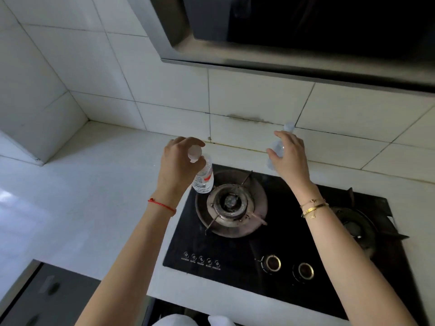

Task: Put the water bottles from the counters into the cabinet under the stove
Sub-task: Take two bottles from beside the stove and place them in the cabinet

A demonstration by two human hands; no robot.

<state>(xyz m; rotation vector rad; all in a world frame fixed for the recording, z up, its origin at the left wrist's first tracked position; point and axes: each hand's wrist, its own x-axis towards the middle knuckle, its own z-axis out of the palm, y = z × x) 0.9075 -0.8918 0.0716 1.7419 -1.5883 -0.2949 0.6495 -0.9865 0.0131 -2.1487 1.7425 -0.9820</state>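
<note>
My left hand (176, 161) grips the neck of a small clear water bottle (203, 178) with a white cap and a red-and-white label. The bottle hangs tilted over the left edge of the black gas stove (235, 255). My right hand (290, 156) is wrapped around a second clear water bottle (276, 148), upright at the back of the stove near the tiled wall. Its white cap shows above my fingers and most of its body is hidden behind the hand. The cabinet under the stove is out of sight apart from a dark gap at the bottom edge.
The stove has a left burner (231, 203), a right burner (355, 227) and two brass knobs (273, 263) at the front. A dark range hood (282, 43) hangs overhead. White counter (82, 196) stretches to the left, with a grey cabinet front (54, 295) below it.
</note>
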